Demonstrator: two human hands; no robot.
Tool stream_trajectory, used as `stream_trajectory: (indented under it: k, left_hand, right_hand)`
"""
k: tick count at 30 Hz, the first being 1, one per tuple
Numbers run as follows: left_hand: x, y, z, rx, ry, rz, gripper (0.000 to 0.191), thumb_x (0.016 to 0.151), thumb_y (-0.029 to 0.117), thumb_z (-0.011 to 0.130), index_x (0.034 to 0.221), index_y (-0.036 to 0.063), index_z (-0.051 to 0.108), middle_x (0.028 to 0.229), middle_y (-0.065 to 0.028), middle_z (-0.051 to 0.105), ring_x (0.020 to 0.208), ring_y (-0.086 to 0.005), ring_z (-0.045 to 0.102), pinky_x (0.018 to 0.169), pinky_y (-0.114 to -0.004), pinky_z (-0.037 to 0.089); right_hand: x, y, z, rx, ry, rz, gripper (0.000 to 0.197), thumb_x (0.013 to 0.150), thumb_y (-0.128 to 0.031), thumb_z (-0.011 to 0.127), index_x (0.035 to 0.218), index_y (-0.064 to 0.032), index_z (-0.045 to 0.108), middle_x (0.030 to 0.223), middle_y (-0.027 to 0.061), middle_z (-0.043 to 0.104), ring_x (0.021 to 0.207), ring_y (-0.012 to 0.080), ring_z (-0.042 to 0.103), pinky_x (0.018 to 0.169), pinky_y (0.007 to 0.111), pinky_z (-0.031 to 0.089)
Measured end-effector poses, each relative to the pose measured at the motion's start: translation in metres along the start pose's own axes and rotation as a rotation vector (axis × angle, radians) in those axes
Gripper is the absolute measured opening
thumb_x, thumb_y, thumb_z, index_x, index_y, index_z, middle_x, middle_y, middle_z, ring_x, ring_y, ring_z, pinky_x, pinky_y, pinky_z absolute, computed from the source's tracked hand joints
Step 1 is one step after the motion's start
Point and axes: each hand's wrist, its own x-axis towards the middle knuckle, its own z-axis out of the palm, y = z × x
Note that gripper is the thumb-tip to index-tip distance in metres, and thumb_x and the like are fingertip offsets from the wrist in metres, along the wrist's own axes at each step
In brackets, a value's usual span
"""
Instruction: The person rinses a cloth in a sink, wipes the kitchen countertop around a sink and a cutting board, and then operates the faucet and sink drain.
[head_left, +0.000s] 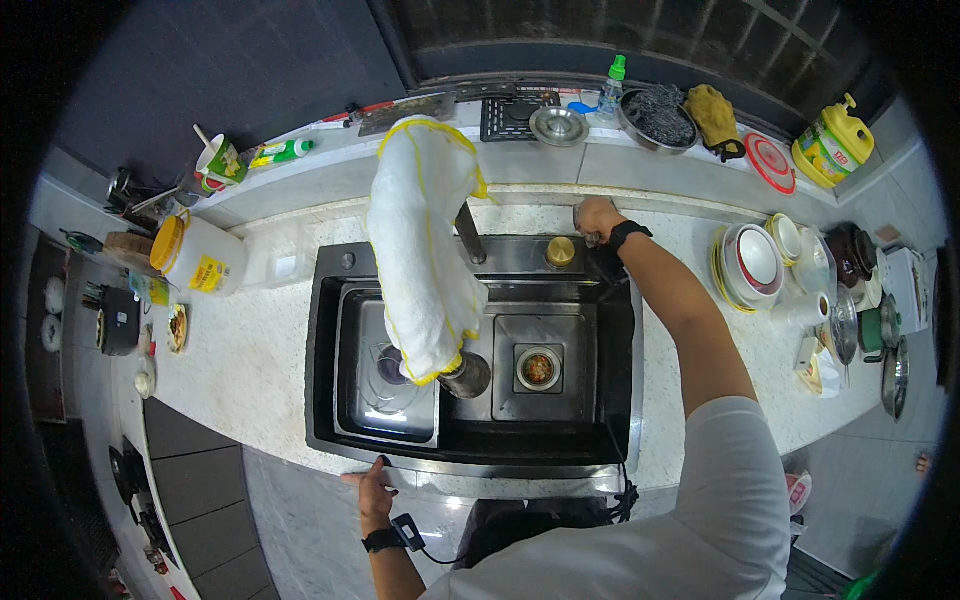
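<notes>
My right hand (598, 217) is curled over a small grey item (592, 239) on the counter behind the sink's back right corner. Mostly covered by my fingers, the item may be a scrubber. A brass-coloured round knob (560, 252) stands on the sink ledge just left of that hand. My left hand (375, 491) rests at the front edge of the dark double sink (469, 471), thumb on the rim and fingers apart. A white cloth with yellow edging (427, 247) drapes over the faucet (471, 234), hiding most of it. The drain strainer (538, 369) holds food scraps.
A basin (386, 300) sits in the sink's left side. Stacked bowls (754, 259) and pan lids stand right on the counter (667, 345). To the left is a yellow-lidded jar (202, 255). The back ledge holds a cleaver (405, 112), steel wool (660, 112) and a detergent jug (832, 142).
</notes>
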Motion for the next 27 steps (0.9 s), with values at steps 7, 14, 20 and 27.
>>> stream_trajectory:
  k: [7,14,20,27]
  left_hand:
    - [-0.006,-0.007,0.018,-0.028,0.204,0.102,0.108,0.083,0.018,0.065,0.139,0.0233,-0.028,0.105,-0.0062,0.053,0.091,-0.0254,0.053,0.067,-0.053,0.039]
    - [0.014,-0.015,0.0,-0.043,-0.001,0.131,0.108,0.085,0.017,0.063,0.137,0.0307,-0.03,0.127,-0.0099,0.047,0.112,-0.0302,0.049,0.09,-0.059,0.033]
    - [0.032,-0.03,-0.017,-0.006,0.04,0.079,0.055,0.086,0.033,0.06,0.133,0.0144,0.037,0.128,-0.0098,0.05,0.12,-0.034,0.042,0.095,-0.065,0.022]
    - [0.025,-0.03,-0.02,0.218,0.028,0.134,0.035,0.092,0.032,0.051,0.117,0.0087,0.056,0.112,-0.0095,0.058,0.105,-0.0276,0.052,0.094,-0.061,0.028]
  right_hand:
    - [0.028,-0.034,-0.005,0.094,-0.068,0.129,0.02,0.069,-0.009,0.059,0.079,0.0058,0.068,0.089,0.0306,0.062,0.081,0.0418,0.064,0.064,0.046,0.051]
    - [0.028,-0.059,-0.014,0.107,0.005,0.062,0.019,0.073,-0.01,0.058,0.079,0.0052,0.067,0.086,0.0267,0.065,0.078,0.0386,0.065,0.065,0.045,0.051]
    - [0.032,-0.086,-0.027,0.019,-0.05,-0.016,0.019,0.076,-0.009,0.057,0.083,0.0034,0.068,0.089,0.0239,0.066,0.08,0.0364,0.065,0.069,0.046,0.051]
    - [0.045,-0.113,-0.043,-0.066,-0.155,-0.168,0.02,0.069,-0.009,0.061,0.081,0.0057,0.068,0.087,0.0266,0.065,0.079,0.0383,0.064,0.069,0.048,0.05]
